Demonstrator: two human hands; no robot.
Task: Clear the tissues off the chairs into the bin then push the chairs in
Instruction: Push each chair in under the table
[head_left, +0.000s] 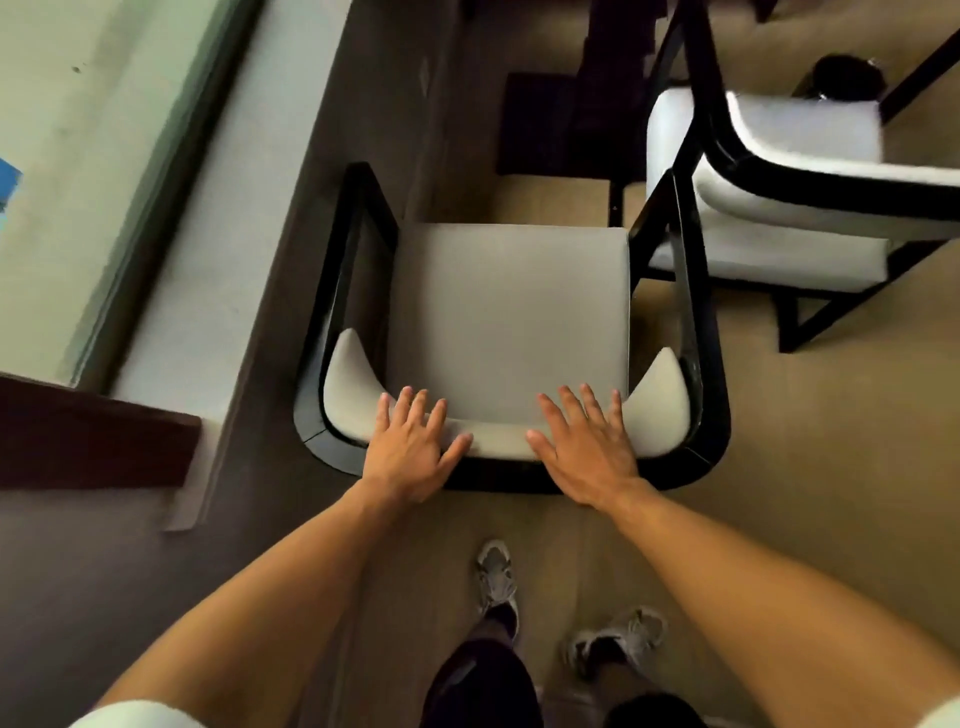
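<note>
Grey trainers (497, 579) on tan carpet, left hand (410, 451) and right hand (587, 451) flat, fingers spread, gripping nothing, on the backrest of a grey-seated black chair (511, 306), wall ledge (208, 260) left, second chair (789, 182) close right, dark bin (847, 77) beyond.

A: Dim, warm indoor light; the tan carpeted floor (779, 467) looks yellowish.

B: Motion blur smears the pale wall (78, 156) at left. Wide-angle bending curves the edges, and the second white-cushioned black-framed chair (810, 171) glares softly.
</note>
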